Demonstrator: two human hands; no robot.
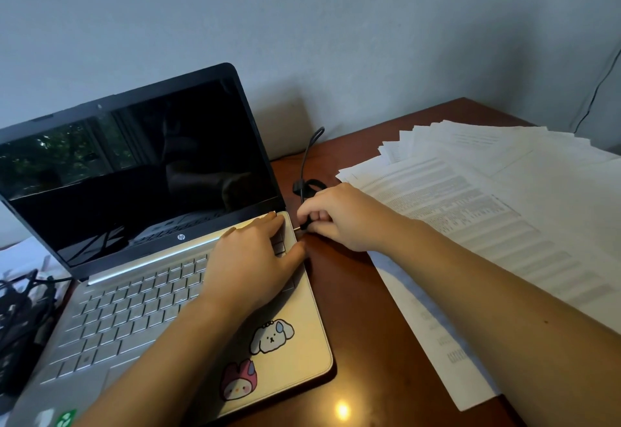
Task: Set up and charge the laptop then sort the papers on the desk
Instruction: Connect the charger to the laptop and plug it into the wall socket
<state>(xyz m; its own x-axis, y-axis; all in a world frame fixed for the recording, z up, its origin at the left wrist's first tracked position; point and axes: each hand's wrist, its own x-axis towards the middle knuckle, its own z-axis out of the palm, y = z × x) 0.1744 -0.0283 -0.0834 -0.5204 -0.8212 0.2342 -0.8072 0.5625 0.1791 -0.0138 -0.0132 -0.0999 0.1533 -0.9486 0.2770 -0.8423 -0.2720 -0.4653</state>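
A silver laptop [141,309] stands open on the brown desk [363,342], its screen [134,171] dark. My left hand [255,258] rests flat on the keyboard's right end, thumb at the laptop's right edge. My right hand [339,216] pinches the black charger plug [304,225], whose metal tip sits right at the laptop's right side. The black charger cable [307,158] rises behind the hand toward the wall. Printed papers [487,198] lie fanned out over the right half of the desk.
Two cartoon stickers [268,339] mark the palm rest. A tangle of black cables [20,312] and some white papers lie to the left of the laptop. Another dark cord [594,90] hangs down the wall at the far right.
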